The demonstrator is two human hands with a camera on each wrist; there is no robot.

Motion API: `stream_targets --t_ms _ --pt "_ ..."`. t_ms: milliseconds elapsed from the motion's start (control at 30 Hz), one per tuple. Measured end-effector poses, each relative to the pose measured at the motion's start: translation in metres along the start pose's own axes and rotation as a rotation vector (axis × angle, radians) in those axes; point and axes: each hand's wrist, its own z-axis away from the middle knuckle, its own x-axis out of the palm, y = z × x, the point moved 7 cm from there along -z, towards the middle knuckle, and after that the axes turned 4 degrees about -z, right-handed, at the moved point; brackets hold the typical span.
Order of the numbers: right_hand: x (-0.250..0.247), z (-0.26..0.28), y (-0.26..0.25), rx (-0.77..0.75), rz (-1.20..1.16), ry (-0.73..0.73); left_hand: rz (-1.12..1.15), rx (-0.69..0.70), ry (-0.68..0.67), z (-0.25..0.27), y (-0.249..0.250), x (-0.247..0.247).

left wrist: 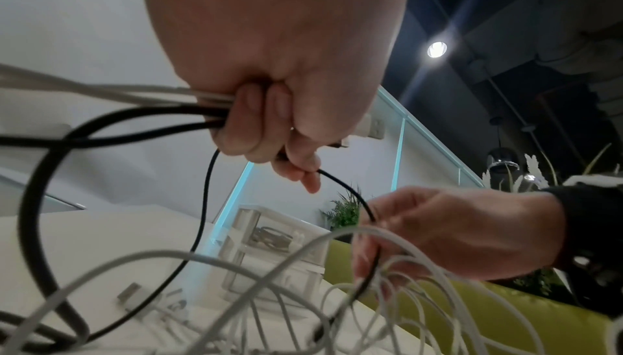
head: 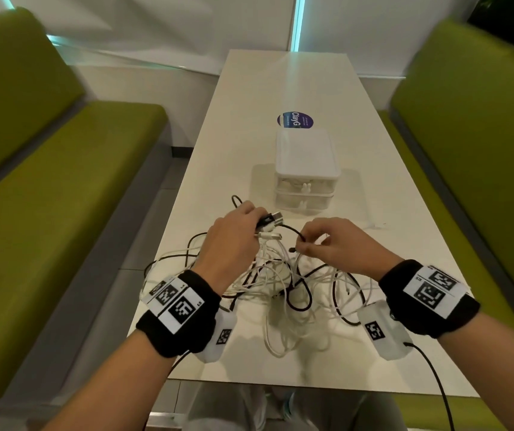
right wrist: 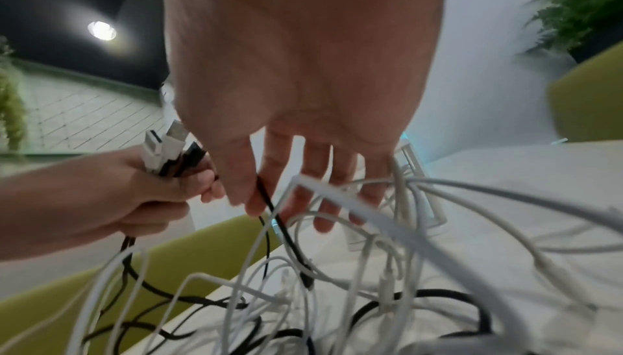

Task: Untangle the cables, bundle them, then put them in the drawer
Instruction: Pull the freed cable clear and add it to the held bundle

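A tangle of white and black cables [head: 283, 284] lies on the white table [head: 280, 88], near its front edge. My left hand [head: 234, 237] grips a bunch of cable ends, whose USB plugs [head: 269, 220] stick out past the fingers [left wrist: 256, 131]; the same plugs [right wrist: 168, 147] show in the right wrist view. My right hand [head: 327, 241] pinches a thin black cable [head: 293, 230] between thumb and forefinger [right wrist: 249, 190], just right of the left hand. That black cable [left wrist: 350, 193] runs from one hand to the other. A small clear two-drawer box [head: 307, 169] stands behind the hands, both drawers closed.
Green benches [head: 47, 197] flank the table on both sides. A round purple sticker [head: 295, 119] sits on the tabletop behind the drawer box. Loose cable loops [right wrist: 371, 294] spread over the table under both wrists.
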Motion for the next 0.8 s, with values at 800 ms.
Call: stream_targets --t_ms 800 --pt "0.014 -0.009 -0.027 -0.027 0.38 0.109 0.268 -0.197 0.085 0.008 -0.064 -0.033"
